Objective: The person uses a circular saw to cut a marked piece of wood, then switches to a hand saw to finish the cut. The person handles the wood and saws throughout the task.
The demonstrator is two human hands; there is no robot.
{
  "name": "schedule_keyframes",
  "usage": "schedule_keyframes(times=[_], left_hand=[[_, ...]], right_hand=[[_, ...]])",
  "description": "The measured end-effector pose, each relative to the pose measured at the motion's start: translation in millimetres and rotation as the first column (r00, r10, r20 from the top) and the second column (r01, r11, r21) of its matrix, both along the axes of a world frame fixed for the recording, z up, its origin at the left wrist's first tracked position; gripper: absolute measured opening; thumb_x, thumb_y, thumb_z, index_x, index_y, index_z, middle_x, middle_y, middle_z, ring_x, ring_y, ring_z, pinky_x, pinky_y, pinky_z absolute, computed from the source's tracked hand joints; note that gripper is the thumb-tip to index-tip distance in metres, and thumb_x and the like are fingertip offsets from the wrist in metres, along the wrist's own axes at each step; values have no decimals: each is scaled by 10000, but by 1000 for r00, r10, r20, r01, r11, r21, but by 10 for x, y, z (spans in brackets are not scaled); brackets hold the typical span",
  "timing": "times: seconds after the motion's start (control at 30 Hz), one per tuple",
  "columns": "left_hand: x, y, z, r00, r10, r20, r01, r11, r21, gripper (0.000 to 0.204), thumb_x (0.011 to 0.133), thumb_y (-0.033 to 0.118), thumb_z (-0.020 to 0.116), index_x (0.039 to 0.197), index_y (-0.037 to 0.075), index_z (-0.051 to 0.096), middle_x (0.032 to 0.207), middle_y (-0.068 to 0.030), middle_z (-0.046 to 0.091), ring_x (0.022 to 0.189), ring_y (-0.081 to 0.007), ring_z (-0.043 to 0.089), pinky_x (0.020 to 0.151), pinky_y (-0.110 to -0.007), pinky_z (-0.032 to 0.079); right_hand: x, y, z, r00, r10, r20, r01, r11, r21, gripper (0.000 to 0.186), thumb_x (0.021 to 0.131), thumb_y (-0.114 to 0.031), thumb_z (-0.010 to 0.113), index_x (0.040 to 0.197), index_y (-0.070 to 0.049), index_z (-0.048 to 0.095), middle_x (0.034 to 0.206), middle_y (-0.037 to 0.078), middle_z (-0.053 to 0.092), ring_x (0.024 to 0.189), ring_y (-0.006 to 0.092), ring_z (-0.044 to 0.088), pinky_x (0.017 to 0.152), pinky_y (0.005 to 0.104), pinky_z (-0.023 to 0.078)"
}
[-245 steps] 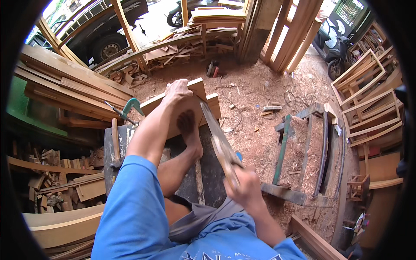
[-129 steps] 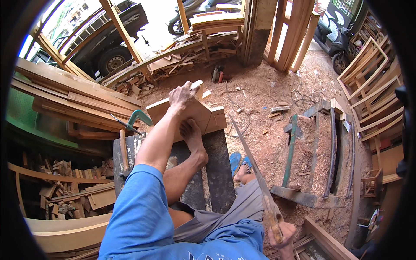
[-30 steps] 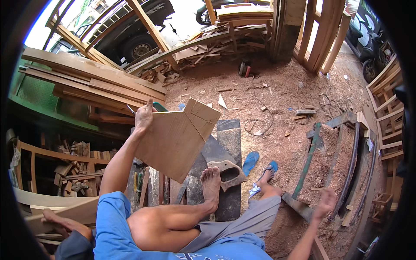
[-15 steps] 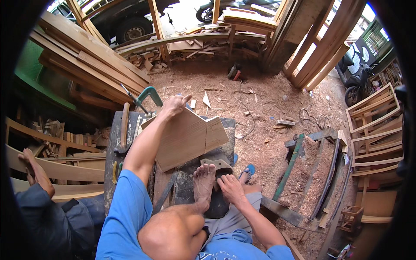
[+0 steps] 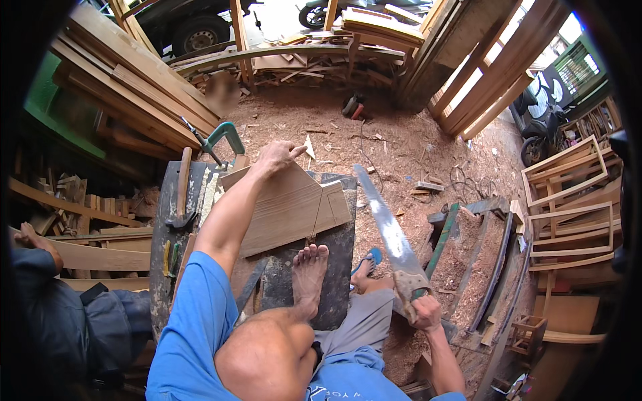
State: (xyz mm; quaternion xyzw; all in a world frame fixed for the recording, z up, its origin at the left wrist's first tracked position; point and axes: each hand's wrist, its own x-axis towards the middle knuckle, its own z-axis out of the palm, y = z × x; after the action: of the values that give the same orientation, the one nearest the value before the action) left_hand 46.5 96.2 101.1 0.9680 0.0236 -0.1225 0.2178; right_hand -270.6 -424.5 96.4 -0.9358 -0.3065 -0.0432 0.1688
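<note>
The left of 2 side-by-side, head-worn fisheye cameras is looking down from above the near side of the worktop and facing across it. It is hanging close to the worktop, the wearer's knee looming large at that near side, while the wide view is reaching a vehicle wheel well beyond the worktop's far edge.
</note>
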Motion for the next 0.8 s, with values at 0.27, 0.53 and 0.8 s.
schedule_keyframes(times=[0.27,0.53,0.8], left_hand=[[37,-303,123,998,-48,33,48,999,12,556,889,632,612,859,95,753,874,-151,738,912,-332,706,820,-466,524],[84,-380,745,766,510,392,-256,801,-541,653,979,568,548,691,-17,593,613,-137,554,603,-249,524,612,-433,420],[-587,-423,-142,354,849,393,-175,472,-864,535,1061,428,491,742,7,574,591,-38,463,585,-142,422,581,-341,381]], right_hand=[[-555,244,36,660,-629,-410,750,525,402,208,849,-179,675,802,9,596,625,105,544,515,241,520,533,389,431],[-214,714,406,715,-432,-550,635,74,769,153,934,-149,580,876,-31,500,606,7,446,504,102,433,464,267,348],[126,1230,1141,870,-433,-233,322,142,936,212,905,-119,668,1013,50,599,737,62,574,632,133,541,578,276,420]])
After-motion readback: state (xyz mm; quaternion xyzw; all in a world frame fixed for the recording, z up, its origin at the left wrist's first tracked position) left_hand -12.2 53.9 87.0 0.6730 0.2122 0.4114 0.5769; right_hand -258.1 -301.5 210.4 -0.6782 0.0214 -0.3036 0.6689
